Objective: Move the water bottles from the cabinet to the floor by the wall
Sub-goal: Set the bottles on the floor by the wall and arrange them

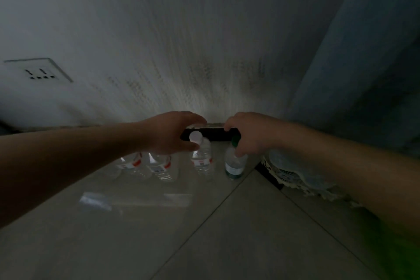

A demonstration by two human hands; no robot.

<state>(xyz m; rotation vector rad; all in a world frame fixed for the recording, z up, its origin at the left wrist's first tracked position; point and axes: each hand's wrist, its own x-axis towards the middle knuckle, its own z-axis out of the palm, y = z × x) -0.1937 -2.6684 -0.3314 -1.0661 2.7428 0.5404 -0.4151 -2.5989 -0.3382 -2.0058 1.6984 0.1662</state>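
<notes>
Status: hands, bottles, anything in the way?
Left hand grips white-capped bottle near its neck; right hand grips green-capped bottle. Both upright on floor at wall, two more bottles standing to their left. Nothing seen in the way.

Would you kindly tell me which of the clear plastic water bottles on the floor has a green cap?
The rightmost clear bottle, gripped by the right hand; its white-capped neighbour and the rest wear red labels.
</notes>
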